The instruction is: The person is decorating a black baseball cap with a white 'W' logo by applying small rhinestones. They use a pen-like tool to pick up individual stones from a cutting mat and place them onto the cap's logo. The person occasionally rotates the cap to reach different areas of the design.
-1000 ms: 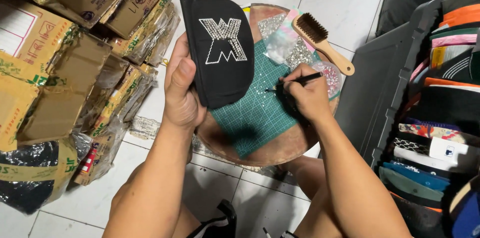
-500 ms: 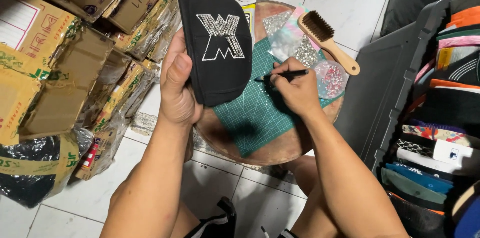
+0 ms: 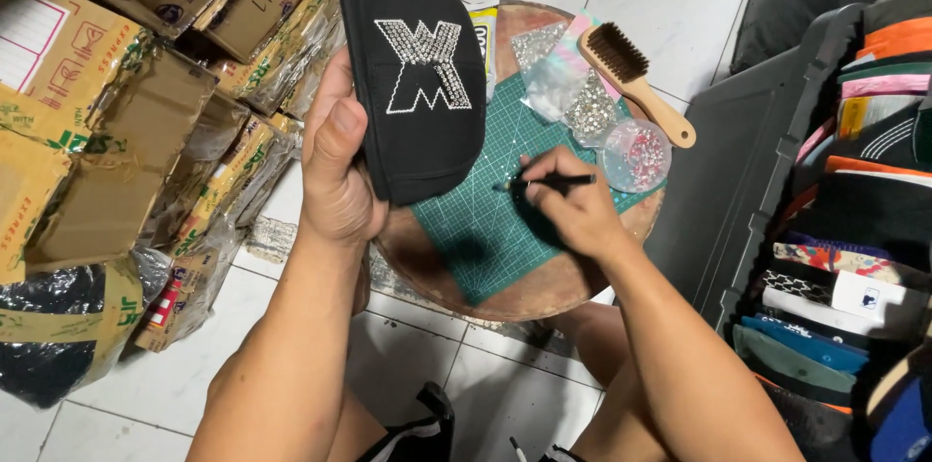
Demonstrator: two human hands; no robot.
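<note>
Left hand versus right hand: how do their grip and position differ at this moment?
The left hand wraps the side of a black cap and holds it raised, thumb on the fabric; the right hand pinches a thin black pen-like tool low over the green cutting mat. The left hand sits at the round table's edge, the right over its middle. Both are bare.

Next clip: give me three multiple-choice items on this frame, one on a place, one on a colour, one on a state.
1. Where does the wooden brush lie?
A. on the floor tiles
B. at the far edge of the round stool
C. inside a carton

2. What colour is the cutting mat?
A. green
B. red
C. white

3. What is the left hand doing?
A. resting open on the mat
B. reaching into a carton
C. gripping the black cap

Answers: 1 B, the brush lies by the rhinestone bags; 2 A, green gridded surface; 3 C, thumb pressed on the cap's side.
</note>
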